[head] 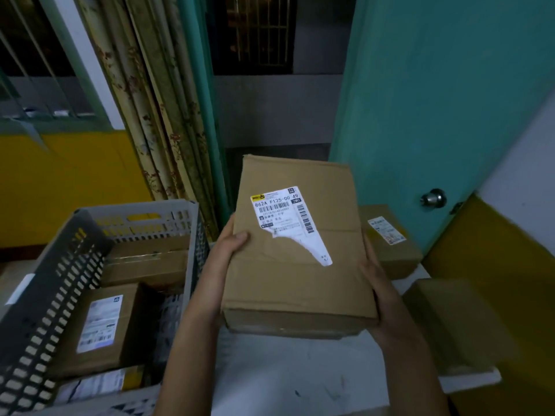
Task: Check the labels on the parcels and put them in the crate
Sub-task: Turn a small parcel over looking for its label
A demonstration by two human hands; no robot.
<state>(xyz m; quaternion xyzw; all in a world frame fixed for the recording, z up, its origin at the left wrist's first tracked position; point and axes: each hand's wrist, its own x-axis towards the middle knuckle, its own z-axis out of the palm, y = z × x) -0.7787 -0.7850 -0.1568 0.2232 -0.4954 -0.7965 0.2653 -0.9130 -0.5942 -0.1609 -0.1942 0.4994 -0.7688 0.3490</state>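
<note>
Right now you hold the flat brown cardboard parcel (295,250) off the white surface (300,373), your left hand (228,250) clasping its left edge with the thumb on top and your right hand (380,283) gripping its right edge, the torn white label (285,217) facing you. Its long axis runs away from you. The grey slotted plastic crate (60,280), already holding parcels, sits just to the left, nearer your left hand, so the parcel likely needs to swing leftward.
</note>
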